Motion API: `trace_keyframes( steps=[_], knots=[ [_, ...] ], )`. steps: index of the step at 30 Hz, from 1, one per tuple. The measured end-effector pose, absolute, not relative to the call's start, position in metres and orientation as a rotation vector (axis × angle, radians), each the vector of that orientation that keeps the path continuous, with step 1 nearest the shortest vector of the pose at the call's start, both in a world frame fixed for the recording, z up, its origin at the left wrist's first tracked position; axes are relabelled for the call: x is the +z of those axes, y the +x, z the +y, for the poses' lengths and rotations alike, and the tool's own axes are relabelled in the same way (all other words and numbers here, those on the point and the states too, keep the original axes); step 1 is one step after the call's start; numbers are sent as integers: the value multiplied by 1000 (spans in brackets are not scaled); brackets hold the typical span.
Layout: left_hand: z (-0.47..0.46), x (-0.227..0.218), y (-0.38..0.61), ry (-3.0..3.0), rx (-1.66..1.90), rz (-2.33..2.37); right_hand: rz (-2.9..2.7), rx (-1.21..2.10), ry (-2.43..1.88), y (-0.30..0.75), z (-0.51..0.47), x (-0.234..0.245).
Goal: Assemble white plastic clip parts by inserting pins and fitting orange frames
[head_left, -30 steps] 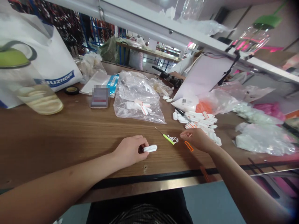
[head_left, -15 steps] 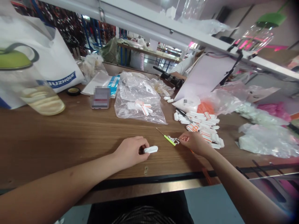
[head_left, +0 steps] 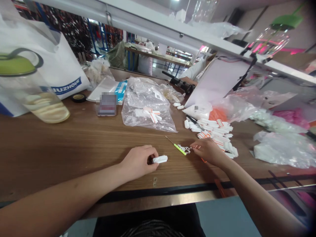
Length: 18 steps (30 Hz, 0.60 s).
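Observation:
My left hand (head_left: 141,159) grips one end of a small white oblong plastic piece (head_left: 160,159) between thumb and fingers, just above the wooden table. My right hand (head_left: 206,150) is closed in a pinch at the right side of a little pile of tiny white bits (head_left: 183,148). Whatever may sit between its fingertips is too small to make out. Against that pile lies a thin metal pick with a yellow-green handle (head_left: 179,149). Beyond my right hand is a heap of white oblong pieces (head_left: 213,126), some with orange bands, and dark tweezers (head_left: 194,121) rest on it.
A clear plastic bag (head_left: 148,95) with white and orange pieces lies ahead, beside a phone (head_left: 106,105). A green-lidded bottle (head_left: 46,102) and a white bag (head_left: 66,65) stand at left. More plastic bags (head_left: 283,149) cover the right side. A shelf (head_left: 158,23) crosses above.
My right hand has shifted very slightly at the edge of the tiny white bits. My left hand holds the white oblong piece in nearly the same place.

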State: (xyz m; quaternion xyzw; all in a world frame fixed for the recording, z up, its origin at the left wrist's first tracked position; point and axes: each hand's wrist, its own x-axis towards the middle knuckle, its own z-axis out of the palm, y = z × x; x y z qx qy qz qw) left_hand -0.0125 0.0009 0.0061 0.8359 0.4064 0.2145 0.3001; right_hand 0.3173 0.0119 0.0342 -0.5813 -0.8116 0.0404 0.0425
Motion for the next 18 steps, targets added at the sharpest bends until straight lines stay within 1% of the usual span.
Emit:
trace_keyframes(
  steps=[3, 6, 11, 18],
  knots=[
    [1, 6, -13, 2220, 557, 1075, -2262, 317, -1909, 322, 11, 34],
    [1, 4, -14, 2220, 554, 1074, -2115, 398, -2029, 325, 12, 32],
    [1, 2, -14, 2232, 578, 1071, -2082, 415, -2073, 327, 14, 24],
    [2, 3, -13, 2217, 572, 1069, -2113, 352, -2094, 321, 16, 24]
  ],
)
